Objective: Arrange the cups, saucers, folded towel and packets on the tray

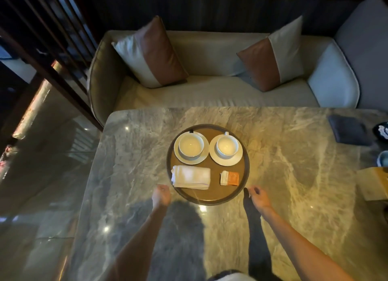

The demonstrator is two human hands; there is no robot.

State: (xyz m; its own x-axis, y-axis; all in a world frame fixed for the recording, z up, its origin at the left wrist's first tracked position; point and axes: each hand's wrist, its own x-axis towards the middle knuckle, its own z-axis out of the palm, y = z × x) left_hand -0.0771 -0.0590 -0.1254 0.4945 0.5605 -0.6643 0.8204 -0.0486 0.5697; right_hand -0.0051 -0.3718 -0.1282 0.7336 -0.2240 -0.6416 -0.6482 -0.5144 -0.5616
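Observation:
A round brown tray [210, 196] sits on the marble table [283, 165]. At its back stand two white cups, the left cup [191, 145] and the right cup [227, 145], each on a white saucer. A folded white towel [191, 177] lies at the tray's front left. White and orange packets [229, 178] lie at its front right. My left hand [161, 195] hovers beside the tray's front left rim, fingers loosely curled, holding nothing. My right hand [258, 198] hovers off the front right rim, fingers slightly apart, holding nothing.
A beige sofa [210, 92] with two brown and white cushions stands behind the table. A dark folded cloth [349, 130] lies at the table's right edge, with a wooden box [373, 182] nearer me on the right. Glossy floor lies to the left.

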